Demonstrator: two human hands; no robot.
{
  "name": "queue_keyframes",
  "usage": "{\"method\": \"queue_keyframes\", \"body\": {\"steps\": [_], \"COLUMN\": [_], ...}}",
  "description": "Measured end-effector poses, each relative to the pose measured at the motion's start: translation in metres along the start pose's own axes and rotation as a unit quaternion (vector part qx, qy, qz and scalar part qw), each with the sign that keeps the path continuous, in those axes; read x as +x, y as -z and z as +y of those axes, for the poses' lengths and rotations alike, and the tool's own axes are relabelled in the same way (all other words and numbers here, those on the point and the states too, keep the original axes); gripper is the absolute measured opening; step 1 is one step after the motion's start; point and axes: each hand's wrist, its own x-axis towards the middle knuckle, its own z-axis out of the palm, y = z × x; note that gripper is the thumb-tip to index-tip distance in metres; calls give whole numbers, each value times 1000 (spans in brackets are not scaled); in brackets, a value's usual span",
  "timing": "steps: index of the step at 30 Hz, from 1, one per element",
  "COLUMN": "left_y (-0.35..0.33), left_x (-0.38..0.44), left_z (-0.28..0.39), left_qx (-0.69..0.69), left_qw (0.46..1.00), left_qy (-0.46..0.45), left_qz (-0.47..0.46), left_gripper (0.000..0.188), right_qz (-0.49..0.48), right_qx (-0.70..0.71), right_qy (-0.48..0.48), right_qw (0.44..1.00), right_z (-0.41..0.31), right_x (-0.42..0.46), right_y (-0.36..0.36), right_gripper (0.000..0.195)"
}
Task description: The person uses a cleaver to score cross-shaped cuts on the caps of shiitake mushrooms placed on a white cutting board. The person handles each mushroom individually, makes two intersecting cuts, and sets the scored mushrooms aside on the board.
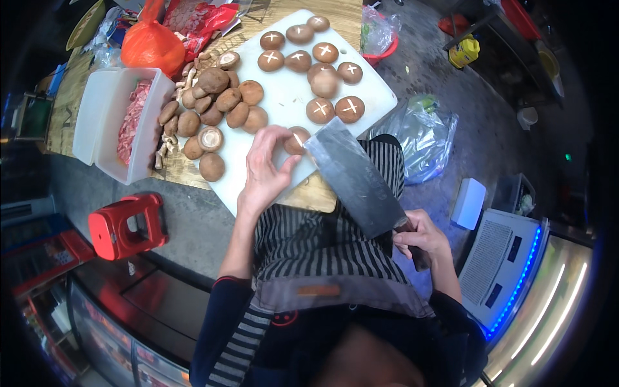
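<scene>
My left hand (263, 169) has its thumb and fingers around a brown shiitake mushroom cap (296, 140), which shows a pale slit. My right hand (423, 234) grips the dark handle of a broad cleaver (358, 179). The blade slants up and left, its far end close beside that mushroom. Under them lies a white cutting board (285, 104). On its far part sit several caps with white crosses cut in their tops, such as one cap (349, 109). Another cap (325, 84) among them looks blurred. Left of my left hand are piled uncut mushrooms (228, 99).
A lidless plastic tub (154, 126) of chopped raw meat (134, 123) stands at the wooden table's left, near an orange plastic bag (152, 46). Cut stems (167, 145) lie beside it. On the floor are a red stool (128, 225) and a clear bag of greens (428, 138).
</scene>
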Motion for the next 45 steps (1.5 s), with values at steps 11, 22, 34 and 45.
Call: {"method": "queue_keyframes", "body": {"steps": [11, 22, 34, 45], "left_y": [-17, -30, -31, -29], "left_x": [-1, -7, -7, -6], "left_z": [-3, -6, -6, -3], "left_qx": [50, 50, 40, 26], "left_qw": [999, 994, 995, 995], "left_qy": [12, -57, -44, -50], "left_qz": [-13, 77, 83, 78], "left_gripper": [54, 39, 32, 33], "right_qz": [65, 73, 62, 52], "right_qx": [-243, -511, -596, -519], "right_qy": [96, 185, 174, 101], "right_qw": [963, 837, 781, 847], "right_z": [-16, -28, -36, -46], "right_x": [-8, -9, -10, -19], "right_y": [-29, -50, -54, -45], "right_gripper": [18, 25, 30, 23]}}
